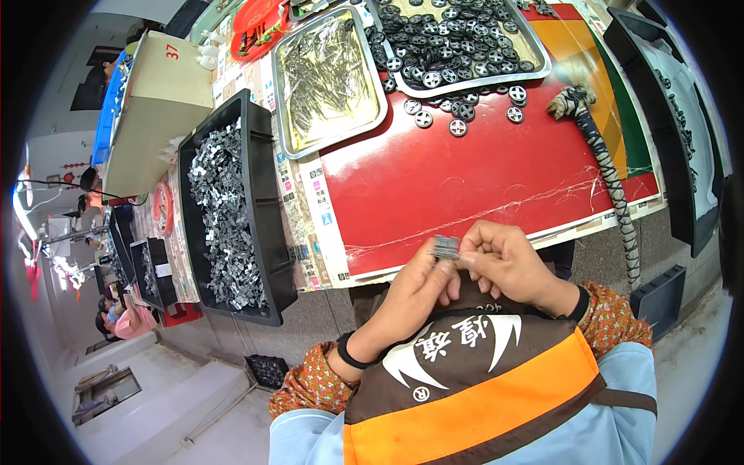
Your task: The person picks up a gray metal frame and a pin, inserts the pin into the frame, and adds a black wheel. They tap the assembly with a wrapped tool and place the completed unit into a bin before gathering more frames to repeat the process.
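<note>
Close to the table's front edge, my left hand (418, 288) pinches a small grey metal piece (446, 247) between thumb and fingers. My right hand (504, 262) is closed in a pinch against the right side of that piece. Whatever lies between its fingertips is too small to make out. Beyond my hands is the red table cover (457, 182). Many small black wheels with silver spokes (458, 128) lie at its far side, some spilling from a metal tray (539, 71). Left of it, another metal tray (380, 116) holds thin metal pins (325, 85).
At left, a black bin (267, 267) is full of small grey metal pieces (225, 225). A wrapped, cord-bound stick (604, 159) hangs over the table's right edge. Another black bin (690, 225) stands far right. A red basket (252, 39) sits at the back; a person in pink (136, 322) is far left.
</note>
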`<state>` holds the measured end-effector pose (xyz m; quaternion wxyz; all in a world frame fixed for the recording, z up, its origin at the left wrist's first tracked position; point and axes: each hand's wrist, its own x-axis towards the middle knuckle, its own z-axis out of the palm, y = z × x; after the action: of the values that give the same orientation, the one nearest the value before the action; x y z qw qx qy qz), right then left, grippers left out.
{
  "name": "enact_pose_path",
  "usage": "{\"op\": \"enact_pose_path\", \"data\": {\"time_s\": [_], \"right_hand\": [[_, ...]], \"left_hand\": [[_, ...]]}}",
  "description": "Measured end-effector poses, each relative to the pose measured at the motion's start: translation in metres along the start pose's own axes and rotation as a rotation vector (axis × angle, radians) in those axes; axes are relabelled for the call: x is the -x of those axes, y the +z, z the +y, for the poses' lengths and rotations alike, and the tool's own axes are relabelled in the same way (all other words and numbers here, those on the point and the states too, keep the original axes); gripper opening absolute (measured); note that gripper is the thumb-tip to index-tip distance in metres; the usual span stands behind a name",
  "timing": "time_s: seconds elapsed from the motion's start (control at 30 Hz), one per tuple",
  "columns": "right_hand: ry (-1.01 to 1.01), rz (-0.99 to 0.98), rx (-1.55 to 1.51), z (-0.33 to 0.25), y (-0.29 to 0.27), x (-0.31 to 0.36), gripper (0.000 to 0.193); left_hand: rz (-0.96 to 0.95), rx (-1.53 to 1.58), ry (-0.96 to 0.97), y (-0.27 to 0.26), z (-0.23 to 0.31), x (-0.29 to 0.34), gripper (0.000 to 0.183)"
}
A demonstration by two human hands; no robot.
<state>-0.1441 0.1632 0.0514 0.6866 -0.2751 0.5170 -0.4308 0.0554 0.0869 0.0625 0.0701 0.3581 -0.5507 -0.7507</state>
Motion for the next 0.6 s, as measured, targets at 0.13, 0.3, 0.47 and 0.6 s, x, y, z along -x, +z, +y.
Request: {"op": "enact_pose_path", "data": {"time_s": [0.13, 0.3, 0.47, 0.6], "right_hand": [[0.009, 0.021, -0.014, 0.002, 0.003, 0.001, 0.011], [-0.033, 0.024, -0.017, 0.001, 0.001, -0.002, 0.012], [-0.042, 0.039, 0.019, -0.005, 0.002, -0.007, 0.013], [-0.039, 0.039, 0.056, -0.016, 0.004, -0.012, 0.013]], "left_hand": [[0.009, -0.080, -0.006, 0.003, 0.001, 0.001, 0.019], [-0.019, -0.060, -0.031, 0.000, 0.009, -0.002, 0.020], [0.086, 0.012, 0.025, -0.003, 0.006, -0.004, 0.020], [0.099, 0.093, 0.049, -0.005, 0.006, -0.003, 0.020]]}}
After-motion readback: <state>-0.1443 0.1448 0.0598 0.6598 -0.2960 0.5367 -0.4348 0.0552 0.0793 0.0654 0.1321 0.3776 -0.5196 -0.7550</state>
